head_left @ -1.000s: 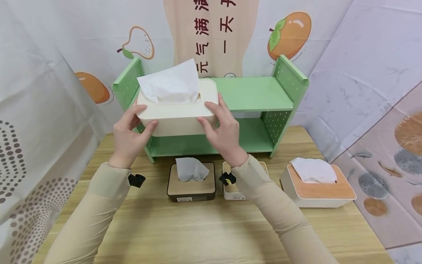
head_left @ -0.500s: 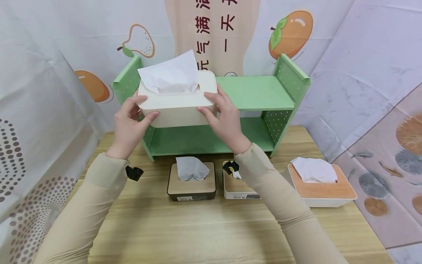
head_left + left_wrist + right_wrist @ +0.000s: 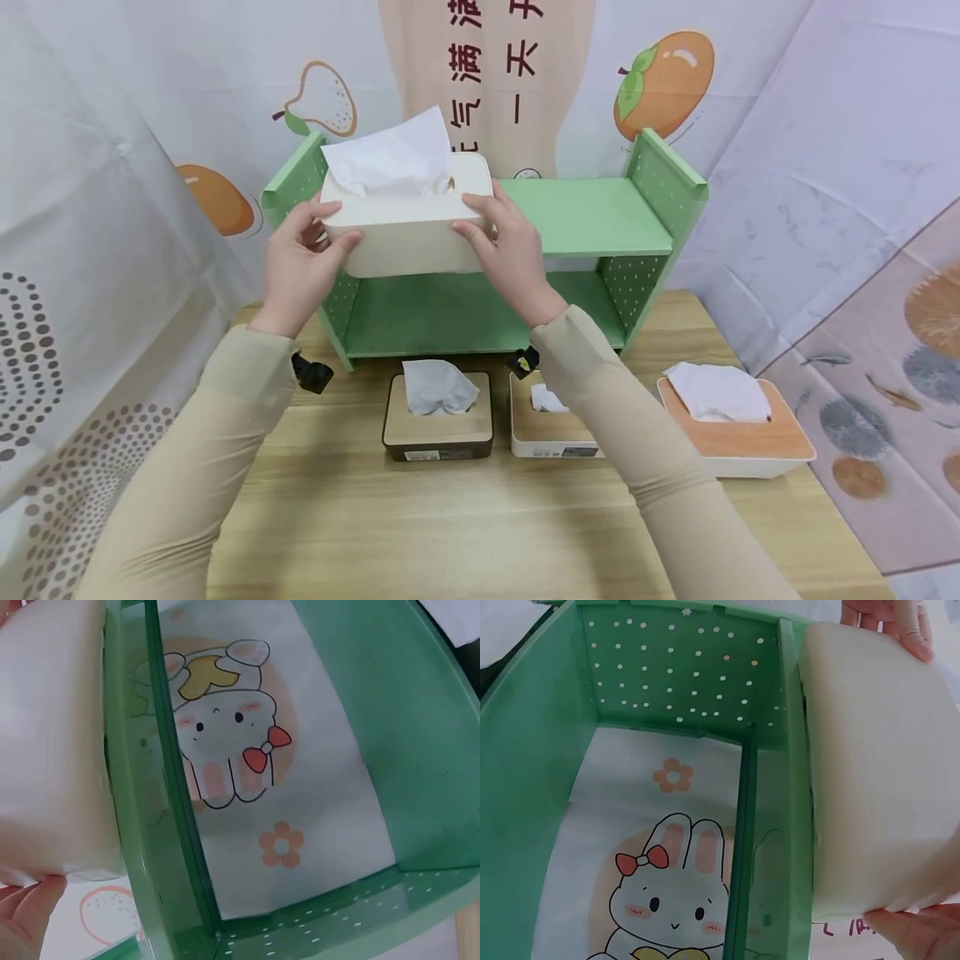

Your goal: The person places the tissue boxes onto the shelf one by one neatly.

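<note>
- White tissue box [image 3: 412,248], its pale tissue [image 3: 397,157] standing up from the top slot: I see it at the left half of the green shelf [image 3: 592,215], at upper-board height, covering part of that board's front edge; whether it rests there I cannot tell.
- My left hand [image 3: 303,262] grips the box's left end, thumb on the front face, a finger over the top.
- My right hand [image 3: 513,250] holds the right end likewise, thumb in front and a finger on top, so the box is held between both.
- On the table [image 3: 420,533] in front of the shelf, I see a dark-sided box [image 3: 438,428]; just right of it, a smaller white box [image 3: 551,429], partly hidden by my right sleeve [image 3: 622,417].
- Forward and right of the shelf sits an orange-lidded box [image 3: 738,442].
- A printed rabbit [image 3: 225,724] shows through the shelf from my wrist cameras.
</note>
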The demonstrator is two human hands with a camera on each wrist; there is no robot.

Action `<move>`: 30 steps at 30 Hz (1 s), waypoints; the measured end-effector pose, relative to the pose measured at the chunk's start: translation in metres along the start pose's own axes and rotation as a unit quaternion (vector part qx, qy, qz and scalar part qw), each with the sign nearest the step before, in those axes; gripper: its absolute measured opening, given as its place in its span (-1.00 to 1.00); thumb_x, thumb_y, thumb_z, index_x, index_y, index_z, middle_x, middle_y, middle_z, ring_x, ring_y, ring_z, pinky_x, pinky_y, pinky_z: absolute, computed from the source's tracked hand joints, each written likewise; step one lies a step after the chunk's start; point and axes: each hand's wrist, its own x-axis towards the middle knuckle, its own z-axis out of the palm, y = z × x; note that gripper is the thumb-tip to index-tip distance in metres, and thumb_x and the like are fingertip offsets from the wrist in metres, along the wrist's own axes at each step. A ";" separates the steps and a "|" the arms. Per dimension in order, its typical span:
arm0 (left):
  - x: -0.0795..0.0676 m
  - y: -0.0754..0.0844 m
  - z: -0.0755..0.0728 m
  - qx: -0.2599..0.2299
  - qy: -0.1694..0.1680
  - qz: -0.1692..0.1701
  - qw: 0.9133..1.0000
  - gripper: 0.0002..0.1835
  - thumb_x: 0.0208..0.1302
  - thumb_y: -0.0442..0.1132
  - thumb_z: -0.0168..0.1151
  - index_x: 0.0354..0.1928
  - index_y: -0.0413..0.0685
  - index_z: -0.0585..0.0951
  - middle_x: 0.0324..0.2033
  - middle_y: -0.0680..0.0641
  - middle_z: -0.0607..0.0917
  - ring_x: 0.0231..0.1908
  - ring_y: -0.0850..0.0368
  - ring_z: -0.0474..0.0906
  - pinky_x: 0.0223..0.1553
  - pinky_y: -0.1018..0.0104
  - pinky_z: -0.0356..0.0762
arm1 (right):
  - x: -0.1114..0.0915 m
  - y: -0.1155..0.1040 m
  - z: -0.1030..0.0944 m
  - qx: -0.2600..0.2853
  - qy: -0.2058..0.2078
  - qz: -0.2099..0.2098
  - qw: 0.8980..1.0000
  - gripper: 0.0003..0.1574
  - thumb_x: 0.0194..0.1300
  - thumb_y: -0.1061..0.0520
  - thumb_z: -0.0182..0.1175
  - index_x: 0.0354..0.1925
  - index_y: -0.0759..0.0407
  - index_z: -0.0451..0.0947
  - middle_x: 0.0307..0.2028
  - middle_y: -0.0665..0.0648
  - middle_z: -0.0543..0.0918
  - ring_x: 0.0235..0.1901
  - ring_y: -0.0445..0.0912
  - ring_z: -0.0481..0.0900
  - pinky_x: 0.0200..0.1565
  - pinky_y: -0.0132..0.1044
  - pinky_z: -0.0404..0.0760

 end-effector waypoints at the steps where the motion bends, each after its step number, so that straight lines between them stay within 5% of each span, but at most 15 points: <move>1: 0.003 0.001 0.001 0.008 -0.002 0.000 1.000 -0.53 0.12 -0.23 0.32 0.09 -0.19 0.50 0.30 -0.03 0.38 0.16 0.02 0.48 0.02 0.36 0.54 | 0.003 0.000 0.000 -0.006 -0.003 0.002 1.000 -0.48 0.17 -0.04 0.24 0.07 0.16 0.54 0.26 0.21 0.40 0.34 -0.01 0.25 0.05 -0.18 0.56; 6: 0.019 0.004 0.002 0.040 -0.021 -0.015 0.999 -0.53 0.20 -0.13 0.24 0.11 -0.16 0.44 0.22 -0.06 0.45 0.14 -0.02 0.49 0.07 0.12 0.51 | 0.019 0.000 -0.002 -0.032 -0.031 0.022 0.999 -0.45 0.22 -0.10 0.19 0.11 0.13 0.50 0.22 0.13 0.47 0.36 -0.07 0.22 0.31 -0.23 0.28; 11: 0.027 0.004 0.001 0.051 -0.047 -0.045 0.997 -0.52 0.23 -0.08 0.20 0.14 -0.12 0.40 0.19 -0.11 0.45 0.17 -0.04 0.46 0.07 0.00 0.49 | 0.026 0.001 -0.001 -0.048 -0.056 0.031 0.997 -0.46 0.22 -0.07 0.19 0.12 0.12 0.50 0.15 0.08 0.54 0.34 -0.07 0.26 0.34 -0.28 0.22; 25: 0.040 -0.010 0.011 0.060 -0.024 -0.042 0.997 -0.57 0.28 -0.13 0.15 0.15 -0.11 0.42 0.20 -0.10 0.45 0.18 0.04 0.45 0.15 0.13 0.44 | 0.045 0.011 0.007 -0.024 -0.082 0.056 0.995 -0.50 0.26 0.02 0.17 0.17 0.05 0.46 0.27 0.11 0.41 0.36 -0.07 0.20 0.33 -0.24 0.25; 30: 0.047 -0.014 0.012 0.070 -0.019 -0.042 0.996 -0.57 0.27 -0.15 0.15 0.14 -0.13 0.43 0.23 -0.09 0.44 0.20 0.06 0.44 0.16 0.17 0.44 | 0.052 0.012 0.011 -0.015 -0.079 0.056 0.995 -0.54 0.25 0.06 0.19 0.12 0.11 0.48 0.10 0.13 0.56 -0.03 -0.09 0.51 0.09 -0.30 0.43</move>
